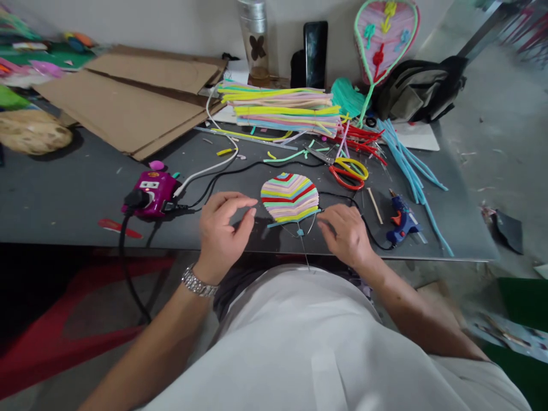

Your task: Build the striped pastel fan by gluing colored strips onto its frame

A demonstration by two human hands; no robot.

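Note:
A leaf-shaped fan face of striped coloured pipe cleaners [290, 197] lies on the grey table [64, 188] near its front edge, a thin wire stem trailing toward me. My left hand [222, 225], with a metal watch on the wrist, hovers just left of it, fingers curled and loosely apart, holding nothing I can see. My right hand [346, 231] rests palm down just right of the fan face, fingers stretched toward its lower edge, touching or nearly touching it.
Red-and-yellow scissors [349, 171] and a blue glue gun [401, 220] lie to the right. A purple power adapter [152, 193] with cables sits left. Behind are a stack of pipe cleaners [282, 108], cardboard sheets [128, 97], a finished fan [383, 34], a phone [315, 54], and a bag [417, 85].

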